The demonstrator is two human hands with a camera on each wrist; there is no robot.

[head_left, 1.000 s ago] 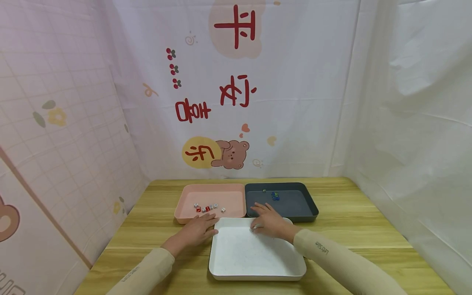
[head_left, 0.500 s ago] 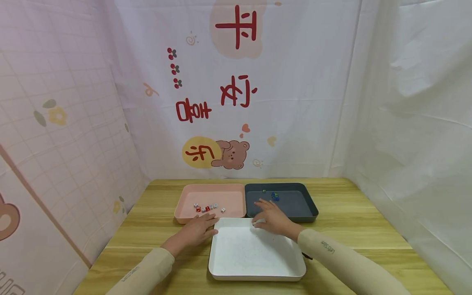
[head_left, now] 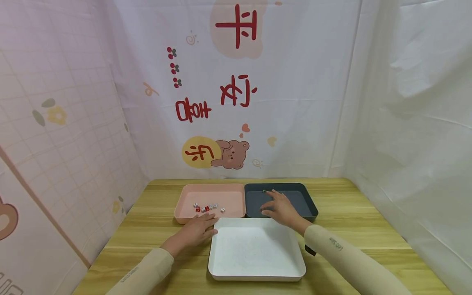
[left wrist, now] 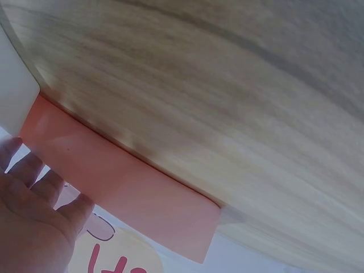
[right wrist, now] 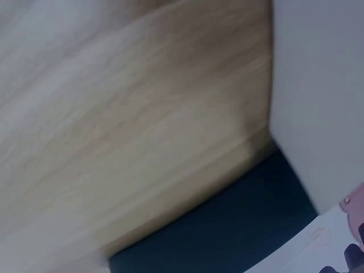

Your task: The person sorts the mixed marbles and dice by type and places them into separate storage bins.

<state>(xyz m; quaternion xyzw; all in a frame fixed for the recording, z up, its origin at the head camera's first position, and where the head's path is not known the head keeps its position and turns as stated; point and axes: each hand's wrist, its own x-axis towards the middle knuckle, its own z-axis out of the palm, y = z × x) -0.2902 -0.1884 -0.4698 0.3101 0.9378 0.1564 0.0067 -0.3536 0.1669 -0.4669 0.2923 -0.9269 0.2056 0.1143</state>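
My left hand [head_left: 196, 230] lies with straight, spread fingers at the near edge of the pink tray [head_left: 217, 189], beside the white tray's [head_left: 257, 277] far left corner. White dice [head_left: 223, 210] and red dice [head_left: 198, 209] lie inside the pink tray. Over the dark grey tray [head_left: 306, 200] hovers my right hand [head_left: 282, 209], thumb and index tips close together on what looks like a tiny dark piece, its kind too small to tell. A small green piece [head_left: 264, 191] shows past its fingertips. The right wrist view catches only fingertips [right wrist: 354, 256] at its corner.
All three trays stand on a wooden table [head_left: 346, 229], pink and dark grey side by side behind the white one. Patterned white cloth [head_left: 302, 102] hangs at the back and both sides. A black strap part [head_left: 310, 250] shows under the right sleeve.
My right hand has moved from the white tray's far edge forward and right over the dark grey tray, now covering the blue pieces there. My left hand has stayed in place.
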